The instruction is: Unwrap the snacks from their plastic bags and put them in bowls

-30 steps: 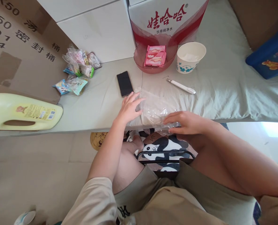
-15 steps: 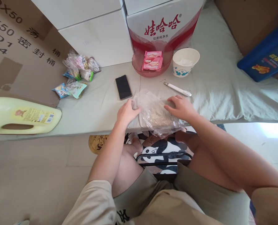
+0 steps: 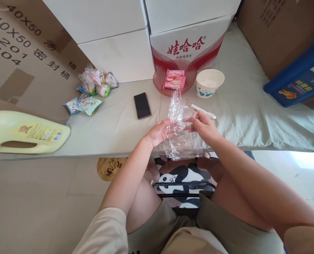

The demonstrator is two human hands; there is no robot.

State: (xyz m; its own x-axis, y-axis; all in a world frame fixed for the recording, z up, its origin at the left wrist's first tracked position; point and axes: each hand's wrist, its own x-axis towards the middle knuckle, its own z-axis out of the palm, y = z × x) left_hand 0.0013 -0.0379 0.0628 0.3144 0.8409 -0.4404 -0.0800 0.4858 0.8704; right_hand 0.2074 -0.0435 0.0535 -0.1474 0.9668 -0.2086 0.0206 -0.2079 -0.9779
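A crumpled clear plastic bag [image 3: 176, 111] is bunched up between my hands, its lower part hanging at the front edge of the cloth-covered surface. My left hand [image 3: 158, 133] grips the bag from the left, and its fingers show through the film. On the other side my right hand [image 3: 203, 127] has its thumb and fingers curled at the bag's right edge, holding the film. Just beyond my right hand lies a white utility knife [image 3: 204, 111], partly covered by that hand. A black phone [image 3: 142, 105] lies left of the bag.
Behind the bag stand a pink glass bowl [image 3: 157, 83] with red wafer packets [image 3: 175, 79] and a paper tub [image 3: 209, 84]. Small snack packets [image 3: 89, 105] and a yellow jug [image 3: 48, 123] are at left. Cartons [image 3: 117, 53] line the back; a blue box [image 3: 291, 84] is at right.
Both hands have come closer together and gathered the plastic bag, which lay flatter before. It now stands up in a bunch between them. The view has tilted slightly.
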